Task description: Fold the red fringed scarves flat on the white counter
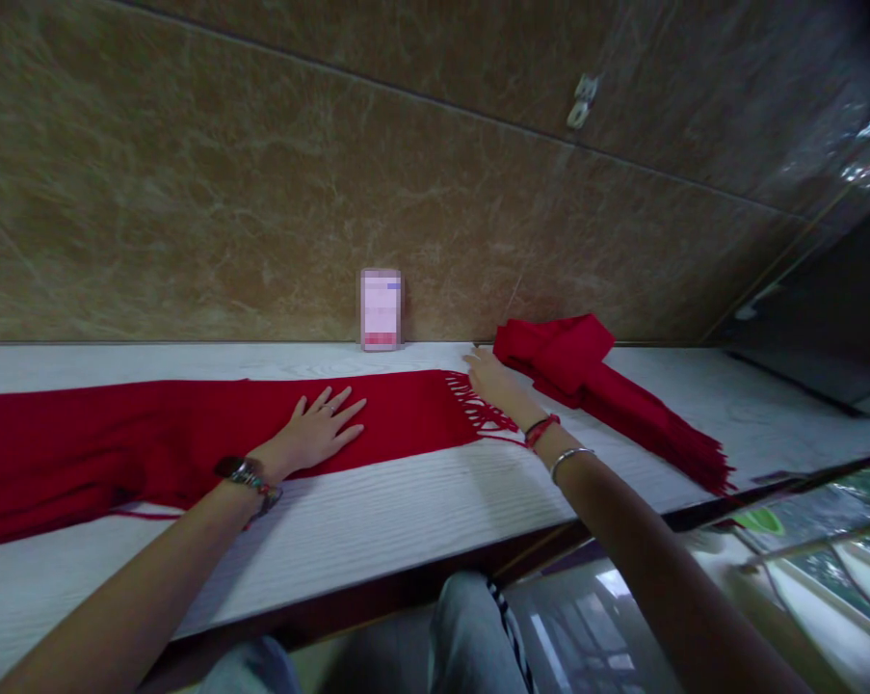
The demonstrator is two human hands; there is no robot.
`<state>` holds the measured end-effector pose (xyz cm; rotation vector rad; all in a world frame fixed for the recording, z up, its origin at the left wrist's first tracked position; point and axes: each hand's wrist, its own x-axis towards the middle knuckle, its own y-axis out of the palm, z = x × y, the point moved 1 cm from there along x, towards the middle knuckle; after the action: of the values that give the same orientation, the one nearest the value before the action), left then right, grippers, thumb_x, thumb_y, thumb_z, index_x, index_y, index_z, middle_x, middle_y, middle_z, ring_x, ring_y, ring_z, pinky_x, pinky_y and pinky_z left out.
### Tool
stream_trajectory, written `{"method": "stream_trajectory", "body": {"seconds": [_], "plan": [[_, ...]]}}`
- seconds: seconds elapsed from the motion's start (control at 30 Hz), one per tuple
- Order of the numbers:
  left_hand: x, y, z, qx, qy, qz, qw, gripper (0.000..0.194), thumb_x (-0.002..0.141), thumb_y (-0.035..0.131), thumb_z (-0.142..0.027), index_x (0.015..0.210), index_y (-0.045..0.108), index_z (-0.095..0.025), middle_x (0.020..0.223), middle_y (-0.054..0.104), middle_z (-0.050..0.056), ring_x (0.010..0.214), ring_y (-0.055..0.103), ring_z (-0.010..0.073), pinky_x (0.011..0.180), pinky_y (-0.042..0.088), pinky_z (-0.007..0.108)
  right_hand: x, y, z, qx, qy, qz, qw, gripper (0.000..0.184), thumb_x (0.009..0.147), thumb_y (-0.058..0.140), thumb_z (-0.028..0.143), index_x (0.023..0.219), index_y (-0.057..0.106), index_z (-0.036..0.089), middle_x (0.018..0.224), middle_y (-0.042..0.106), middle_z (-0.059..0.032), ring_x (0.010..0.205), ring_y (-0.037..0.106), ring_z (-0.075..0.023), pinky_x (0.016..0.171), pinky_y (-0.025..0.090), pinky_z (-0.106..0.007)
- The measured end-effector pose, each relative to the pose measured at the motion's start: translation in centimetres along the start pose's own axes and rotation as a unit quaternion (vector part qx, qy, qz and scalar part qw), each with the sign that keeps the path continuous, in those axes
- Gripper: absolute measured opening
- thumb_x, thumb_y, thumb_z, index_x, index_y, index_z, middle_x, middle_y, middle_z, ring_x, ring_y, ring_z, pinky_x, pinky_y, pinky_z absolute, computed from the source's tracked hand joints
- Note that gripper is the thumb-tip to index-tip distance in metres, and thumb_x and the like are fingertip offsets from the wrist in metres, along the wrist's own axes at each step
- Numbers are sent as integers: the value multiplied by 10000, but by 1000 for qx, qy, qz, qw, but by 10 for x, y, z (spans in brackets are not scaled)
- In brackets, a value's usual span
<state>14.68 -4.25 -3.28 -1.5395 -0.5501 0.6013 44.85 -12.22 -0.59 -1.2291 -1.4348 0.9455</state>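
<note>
A red scarf (398, 414) lies stretched along the white wood-grain table (406, 511), its fringed end pointing right. My left hand (322, 432) rests flat on the scarf with fingers spread. Over the fringe (470, 400) at the scarf's right end is my right hand (488, 376), its fingers extended toward the wall; whether it touches the strands I cannot tell. Further left, the scarf's cloth is rumpled, with some fringe showing near my left forearm. A second red scarf (586, 371), folded into a narrow strip with one bent end, lies just right of my right hand.
A phone (381, 310) with a blurred screen leans upright against the brown marbled wall (261, 193) behind the table. A dark box-like object (825, 308) stands at the far right. The table's front edge runs close to my knees (470, 627).
</note>
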Motion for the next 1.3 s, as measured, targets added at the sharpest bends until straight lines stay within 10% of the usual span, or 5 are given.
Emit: {"method": "stream_trajectory", "body": {"seconds": [0.13,0.37,0.57,0.83,1.3], "plan": [[0,1,2,1,2,1,1000,516,898,243,-475,1395,212,-341,1487,154,18,1350,102,299,1016,133,578,23,6,18,25,-59,21,998,285,860,367,100,1056,574,107,1102,589,-122,1038,516,-166,928,371,-265],[1,1,3,-3,2,11,1000,525,892,249,-479,1397,204,-340,1488,149,19,1350,102,301,1016,140,578,7,5,-37,-36,62,66,995,267,839,379,75,979,605,83,1027,598,-178,968,554,-230,817,425,-306],[0,0,1,-14,-6,18,1000,529,887,257,-477,1395,209,-338,1489,136,16,1350,91,311,1019,120,579,15,-6,-2,36,-114,-18,993,244,828,427,112,1021,578,100,1058,585,-116,1024,492,-179,924,359,-285],[0,1,2,-11,-13,18,1000,523,888,250,-485,1392,203,-353,1488,141,3,1351,103,295,1023,122,563,28,1,-35,-59,21,140,988,257,791,467,83,990,627,113,1034,629,-164,986,580,-238,791,449,-317],[-3,1,3,-21,-6,11,1000,524,882,279,-474,1387,234,-343,1482,160,11,1349,113,297,1018,137,568,47,1,-12,-71,-1,110,991,306,818,411,48,1009,642,110,1028,644,-178,989,591,-230,807,462,-319]]}}
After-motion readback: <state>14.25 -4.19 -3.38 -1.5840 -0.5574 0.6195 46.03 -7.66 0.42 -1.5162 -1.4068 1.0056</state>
